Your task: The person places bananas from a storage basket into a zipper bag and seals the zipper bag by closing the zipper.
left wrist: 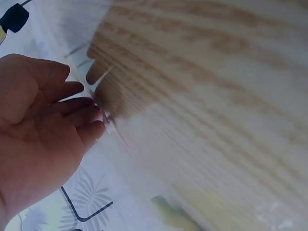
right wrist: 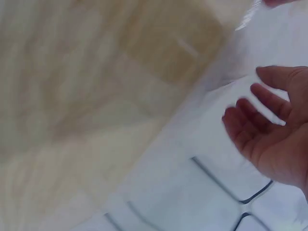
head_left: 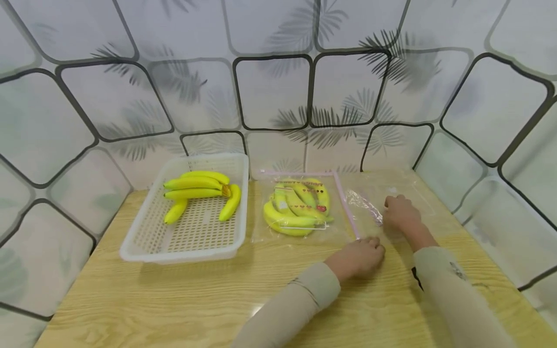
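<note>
The right hand (right wrist: pixel 279 134) is seen at the right edge, palm showing, fingers loosely bent. The upper left is filled by a blurred wooden bench (right wrist: pixel 72 82); below the hand, a white wall (right wrist: pixel 216 144) is crossed by dark lines.

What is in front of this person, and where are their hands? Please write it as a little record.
Surface: wood-grained table
Backdrop: patterned covering
On the left: white basket with several loose bananas
In the middle: clear bag with bagged bananas inside, pink strip along its right edge
On the right: clear plastic, partly crumpled
Left hand: by the pink strip's lower end
Right hand: at the clear plastic, fingers loosely bent
</note>
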`<state>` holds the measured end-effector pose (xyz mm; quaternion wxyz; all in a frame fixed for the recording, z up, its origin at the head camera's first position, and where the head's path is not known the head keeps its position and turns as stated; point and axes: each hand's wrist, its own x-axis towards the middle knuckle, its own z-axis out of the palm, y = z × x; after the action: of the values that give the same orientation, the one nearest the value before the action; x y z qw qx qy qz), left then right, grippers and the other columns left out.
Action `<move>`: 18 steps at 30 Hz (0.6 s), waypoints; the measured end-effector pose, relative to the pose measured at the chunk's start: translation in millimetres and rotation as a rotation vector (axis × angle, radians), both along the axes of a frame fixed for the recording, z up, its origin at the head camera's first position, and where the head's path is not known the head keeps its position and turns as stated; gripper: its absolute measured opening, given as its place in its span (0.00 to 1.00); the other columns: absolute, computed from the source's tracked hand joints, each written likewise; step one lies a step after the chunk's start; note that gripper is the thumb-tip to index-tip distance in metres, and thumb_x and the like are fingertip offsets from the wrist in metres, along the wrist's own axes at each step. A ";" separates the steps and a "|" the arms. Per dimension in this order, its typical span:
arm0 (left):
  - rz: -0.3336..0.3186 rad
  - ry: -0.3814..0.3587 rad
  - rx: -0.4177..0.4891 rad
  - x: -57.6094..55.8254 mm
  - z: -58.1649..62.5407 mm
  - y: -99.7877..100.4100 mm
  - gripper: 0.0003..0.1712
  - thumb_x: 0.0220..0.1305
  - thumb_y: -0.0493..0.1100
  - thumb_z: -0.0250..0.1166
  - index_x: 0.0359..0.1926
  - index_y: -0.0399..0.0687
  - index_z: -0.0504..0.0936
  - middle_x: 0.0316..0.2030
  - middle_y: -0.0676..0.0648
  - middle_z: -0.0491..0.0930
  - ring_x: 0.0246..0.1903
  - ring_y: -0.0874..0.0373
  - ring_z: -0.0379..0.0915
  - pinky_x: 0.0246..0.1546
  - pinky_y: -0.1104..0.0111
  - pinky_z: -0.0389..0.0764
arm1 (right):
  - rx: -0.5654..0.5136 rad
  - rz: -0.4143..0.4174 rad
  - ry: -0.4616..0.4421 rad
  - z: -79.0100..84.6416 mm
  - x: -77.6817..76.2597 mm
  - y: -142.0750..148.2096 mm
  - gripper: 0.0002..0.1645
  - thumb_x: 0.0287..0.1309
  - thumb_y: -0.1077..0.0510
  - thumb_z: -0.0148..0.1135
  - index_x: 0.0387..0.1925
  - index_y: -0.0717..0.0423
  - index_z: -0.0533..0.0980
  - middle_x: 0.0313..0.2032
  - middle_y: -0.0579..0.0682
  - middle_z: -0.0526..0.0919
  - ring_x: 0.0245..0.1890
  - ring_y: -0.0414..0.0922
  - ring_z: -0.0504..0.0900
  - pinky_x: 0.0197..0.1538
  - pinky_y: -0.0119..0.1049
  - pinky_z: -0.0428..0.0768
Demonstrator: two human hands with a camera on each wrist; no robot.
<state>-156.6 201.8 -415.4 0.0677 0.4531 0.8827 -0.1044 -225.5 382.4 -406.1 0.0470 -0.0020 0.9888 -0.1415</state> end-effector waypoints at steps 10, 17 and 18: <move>-0.084 0.019 -0.042 6.8 15.6 -26.4 0.23 0.78 0.47 0.46 0.70 0.57 0.67 0.72 0.56 0.62 0.72 0.63 0.54 0.70 0.71 0.59 | -0.158 0.171 -0.035 4.0 -3.5 -51.0 0.18 0.61 0.50 0.62 0.27 0.62 0.74 0.26 0.54 0.78 0.26 0.48 0.74 0.30 0.39 0.73; -0.104 -0.025 0.064 7.3 24.1 -54.1 0.17 0.75 0.42 0.51 0.60 0.50 0.76 0.62 0.53 0.74 0.61 0.63 0.70 0.63 0.77 0.67 | -0.180 0.124 -0.090 -1.9 -7.6 -53.6 0.23 0.59 0.47 0.62 0.18 0.58 0.72 0.18 0.48 0.72 0.20 0.44 0.68 0.24 0.35 0.68; -0.094 -0.038 0.076 6.5 23.8 -58.6 0.16 0.74 0.42 0.52 0.59 0.50 0.76 0.60 0.54 0.75 0.60 0.64 0.71 0.62 0.77 0.67 | -0.179 0.128 -0.089 -2.1 -8.7 -56.9 0.23 0.58 0.48 0.61 0.15 0.56 0.70 0.16 0.46 0.68 0.18 0.43 0.65 0.23 0.34 0.66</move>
<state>-150.1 143.2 -391.6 0.0622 0.4983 0.8623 -0.0650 -234.2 325.5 -408.2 0.0996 -0.0630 0.9670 -0.2259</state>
